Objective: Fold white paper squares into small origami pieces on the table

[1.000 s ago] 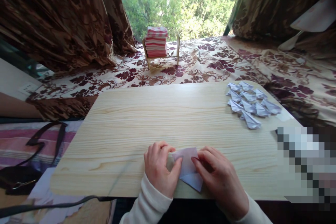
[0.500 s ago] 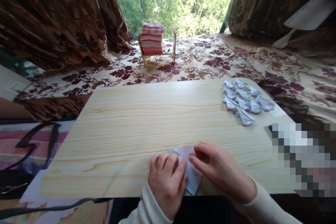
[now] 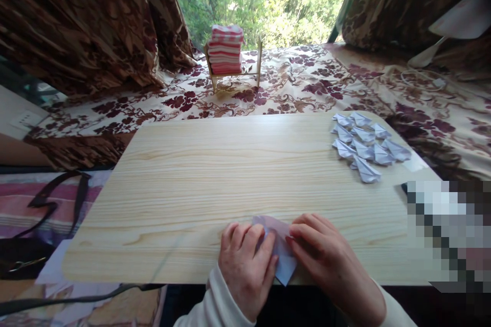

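Observation:
A small sheet of folded white paper [image 3: 286,265] lies at the near edge of the wooden table, partly covered by my hands. My left hand [image 3: 247,263] rests over its left side, fingers curled, thumb pressing the paper against the tabletop. At the paper's right edge, my right hand [image 3: 332,253] pinches with thumb and fingertips. Part of the grip is hidden behind the fingers. Several finished-looking folded paper pieces [image 3: 364,150], white and pointed, sit in a cluster at the table's far right corner.
The pale wooden table [image 3: 192,173] spans the view. Behind it, a small rack holds a stack of pink striped cloths [image 3: 226,51]. A white lamp [image 3: 460,15] stands at the far right. Scissors [image 3: 26,264] and paper sheets [image 3: 57,265] lie at left. A pixelated object [image 3: 441,225] is at right.
My right hand has shifted slightly right and closed its fingers at the paper's edge; part of the paper there now looks folded over. The left hand keeps its hold. The view has tilted slightly.

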{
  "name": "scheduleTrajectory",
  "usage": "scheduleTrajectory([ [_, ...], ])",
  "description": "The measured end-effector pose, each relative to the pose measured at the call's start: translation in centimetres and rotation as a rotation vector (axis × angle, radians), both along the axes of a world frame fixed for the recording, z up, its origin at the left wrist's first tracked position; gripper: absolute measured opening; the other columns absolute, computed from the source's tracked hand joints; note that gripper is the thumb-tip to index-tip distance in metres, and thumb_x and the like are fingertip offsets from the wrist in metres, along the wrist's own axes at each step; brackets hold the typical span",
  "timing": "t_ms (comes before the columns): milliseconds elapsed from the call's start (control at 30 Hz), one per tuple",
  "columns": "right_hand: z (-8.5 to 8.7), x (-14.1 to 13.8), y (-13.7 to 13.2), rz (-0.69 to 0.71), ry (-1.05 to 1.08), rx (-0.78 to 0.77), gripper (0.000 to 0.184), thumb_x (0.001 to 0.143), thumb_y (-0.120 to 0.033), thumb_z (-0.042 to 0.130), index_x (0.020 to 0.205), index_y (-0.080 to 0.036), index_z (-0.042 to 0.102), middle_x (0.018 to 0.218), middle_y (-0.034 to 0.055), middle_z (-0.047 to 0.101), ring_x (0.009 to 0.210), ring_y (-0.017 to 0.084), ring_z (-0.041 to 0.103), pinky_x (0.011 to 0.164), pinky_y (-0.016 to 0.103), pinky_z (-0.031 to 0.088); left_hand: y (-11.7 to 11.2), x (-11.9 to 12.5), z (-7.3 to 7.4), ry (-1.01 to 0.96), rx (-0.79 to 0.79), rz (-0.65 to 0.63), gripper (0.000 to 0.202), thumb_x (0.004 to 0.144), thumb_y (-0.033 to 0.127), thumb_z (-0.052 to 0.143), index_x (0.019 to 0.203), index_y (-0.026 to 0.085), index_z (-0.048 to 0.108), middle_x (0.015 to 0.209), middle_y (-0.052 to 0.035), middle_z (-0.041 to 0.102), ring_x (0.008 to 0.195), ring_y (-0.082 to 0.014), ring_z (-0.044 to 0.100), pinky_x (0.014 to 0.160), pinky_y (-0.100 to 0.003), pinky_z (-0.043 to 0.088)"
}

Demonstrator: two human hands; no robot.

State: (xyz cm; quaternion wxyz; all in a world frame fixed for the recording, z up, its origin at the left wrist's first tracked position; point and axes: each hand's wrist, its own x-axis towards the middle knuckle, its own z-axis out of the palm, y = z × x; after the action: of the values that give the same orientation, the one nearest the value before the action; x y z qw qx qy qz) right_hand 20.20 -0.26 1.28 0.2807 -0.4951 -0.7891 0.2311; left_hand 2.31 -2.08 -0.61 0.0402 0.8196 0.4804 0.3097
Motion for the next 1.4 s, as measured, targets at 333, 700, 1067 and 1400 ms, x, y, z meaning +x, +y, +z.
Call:
scheduleTrajectory([
  [333,-0.2,-0.3,-0.4,0.029,0.001,0.029,0.015,0.086,-0.016,0.047,0.09,-0.022,0.061,0.08,0.0026,0.059,0.074,0.016,0.054,0.067,0.031,0.041,0.1,-0.1,0.9,0.017,-0.011,0.017,0.023,0.087,0.025,0.045,0.097,0.021,0.064,0.095,-0.0067,0.061,0.091,-0.022,0.051,0.089,-0.045,0.036],
  [700,0.1,0.3,-0.6,0.093,-0.023,0.058,0.018,0.089,-0.015,0.046,0.098,-0.022,0.06,0.081,0.0038,0.056,0.074,0.016,0.05,0.066,0.032,0.04,0.1,0.1,0.9,0.006,-0.014,0.018,0.024,0.088,0.025,0.043,0.098,0.021,0.064,0.096,-0.0065,0.06,0.092,-0.022,0.049,0.092,-0.046,0.033],
  [1067,0.4,0.4,-0.2,0.078,-0.054,0.072,0.015,0.088,-0.017,0.046,0.087,-0.021,0.06,0.079,0.0033,0.056,0.072,0.016,0.051,0.066,0.031,0.041,0.2,0.4,1.1,0.055,-0.005,0.006,0.027,0.088,0.026,0.043,0.104,0.017,0.062,0.094,-0.0073,0.061,0.09,-0.0233,0.049,0.092,-0.048,0.031],
  [1400,0.2,-0.1,-0.1,0.104,0.003,0.162,0.013,0.087,-0.013,0.049,0.09,-0.018,0.061,0.074,0.0033,0.055,0.07,0.016,0.047,0.063,0.031,0.037,0.2,0.7,1.2,0.053,-0.023,0.021,0.026,0.088,0.027,0.041,0.097,0.018,0.064,0.093,-0.0065,0.061,0.088,-0.0236,0.05,0.093,-0.049,0.03],
])
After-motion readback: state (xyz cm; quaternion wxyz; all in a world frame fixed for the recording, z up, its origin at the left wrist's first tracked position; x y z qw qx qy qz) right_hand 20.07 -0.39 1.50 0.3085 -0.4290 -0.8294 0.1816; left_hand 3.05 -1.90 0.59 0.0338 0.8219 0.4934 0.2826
